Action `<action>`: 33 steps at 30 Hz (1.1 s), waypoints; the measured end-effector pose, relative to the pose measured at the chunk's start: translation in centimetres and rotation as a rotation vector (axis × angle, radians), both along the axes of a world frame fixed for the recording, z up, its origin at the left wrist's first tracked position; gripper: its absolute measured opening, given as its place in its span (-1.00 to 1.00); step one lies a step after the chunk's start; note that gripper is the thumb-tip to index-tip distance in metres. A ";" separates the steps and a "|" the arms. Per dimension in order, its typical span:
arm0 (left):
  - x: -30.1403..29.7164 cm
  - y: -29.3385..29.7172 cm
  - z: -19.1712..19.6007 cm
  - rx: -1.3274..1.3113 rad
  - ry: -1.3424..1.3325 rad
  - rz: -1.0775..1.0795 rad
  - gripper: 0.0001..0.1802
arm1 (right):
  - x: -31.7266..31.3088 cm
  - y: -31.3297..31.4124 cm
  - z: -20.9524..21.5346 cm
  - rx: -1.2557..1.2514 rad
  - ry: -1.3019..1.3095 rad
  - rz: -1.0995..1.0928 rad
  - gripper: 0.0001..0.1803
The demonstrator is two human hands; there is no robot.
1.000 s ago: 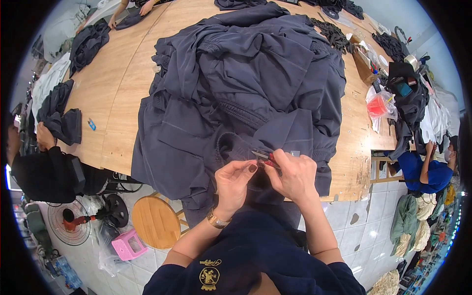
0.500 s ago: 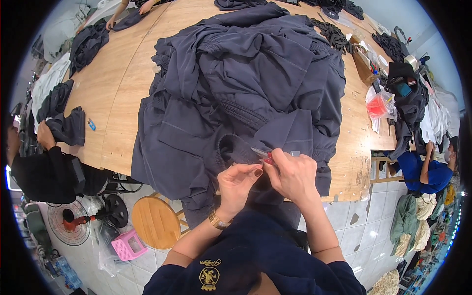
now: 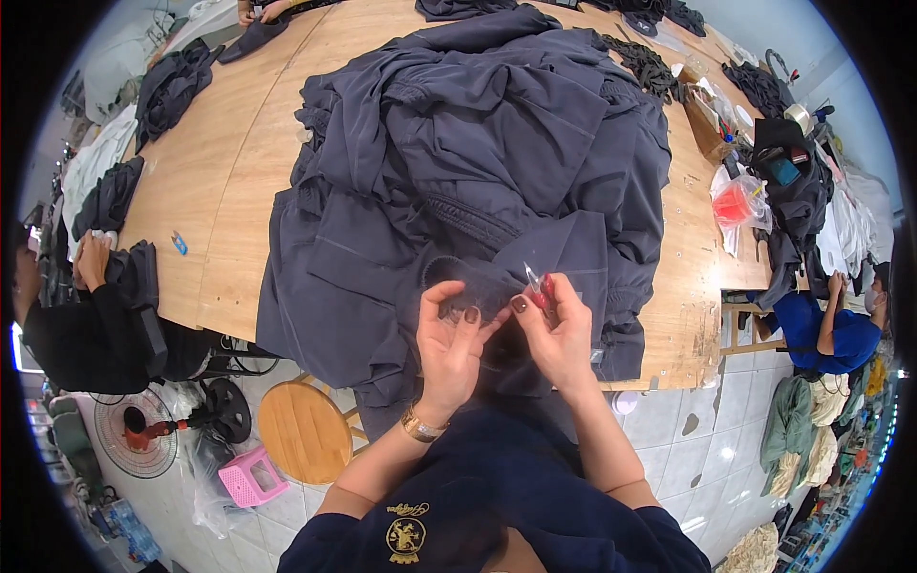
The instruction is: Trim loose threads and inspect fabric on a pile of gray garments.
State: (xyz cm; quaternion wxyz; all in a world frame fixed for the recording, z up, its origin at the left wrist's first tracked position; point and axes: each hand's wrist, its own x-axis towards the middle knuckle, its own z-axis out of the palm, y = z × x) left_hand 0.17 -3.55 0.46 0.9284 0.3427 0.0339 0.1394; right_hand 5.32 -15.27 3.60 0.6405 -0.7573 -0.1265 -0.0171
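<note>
Your left hand (image 3: 449, 344) has its fingers curled, thumb and fingertips pinching a fold of the dark grey garment (image 3: 458, 286) at the near edge of the heap, just beyond your knuckles; your right hand (image 3: 559, 334) is closed around a small red-handled snipper (image 3: 538, 286), its bright blade tip poking up past your index finger, right beside the pinched fold. Keep the left pinch taut so the cloth stands clear of the blade, and judge the cut by bringing the tip in low and flat to the seam rather than pointing into the fabric. The garment pile (image 3: 497, 143) spreads away from both hands across the wooden table (image 3: 220, 191); let its weight stay on the table so nothing drags on your pinch. A round wooden stool (image 3: 301, 430) stands below your left wrist
</note>
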 end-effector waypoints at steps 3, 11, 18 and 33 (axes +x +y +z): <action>0.2 0.0 0.4 0.055 0.057 0.013 -0.58 | 0.5 -0.9 0.3 -0.317 -0.176 -0.004 -0.72; 0.1 -0.3 0.2 0.079 0.067 0.001 -0.57 | 1.4 -0.7 0.2 -0.380 -0.529 0.106 -0.62; -0.1 0.1 -0.3 0.288 0.064 0.031 -0.52 | 1.0 0.2 -0.2 -0.514 -0.621 0.082 -0.63; 0.8 1.0 0.7 -0.063 0.128 -0.048 -0.58 | 1.0 -1.7 -0.4 -0.669 -0.429 0.015 -0.72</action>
